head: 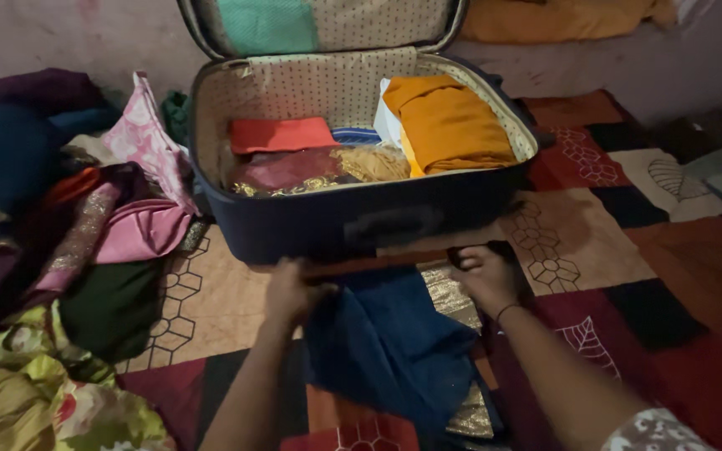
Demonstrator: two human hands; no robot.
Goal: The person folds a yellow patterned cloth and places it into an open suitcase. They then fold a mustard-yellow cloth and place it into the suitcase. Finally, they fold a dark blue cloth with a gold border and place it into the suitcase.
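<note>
I am pinching the blue cloth (394, 342) with my left hand (290, 292) and right hand (485, 280), probably spreading it flat, just before the open suitcase (361, 221).

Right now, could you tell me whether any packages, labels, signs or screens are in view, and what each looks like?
No labels, signs or screens.
Suitcase: open, past both hands, navy shell, dotted cream lining, folded clothes inside.
White packet: upright inside the suitcase, beside the folded orange cloth; mostly hidden.
</note>
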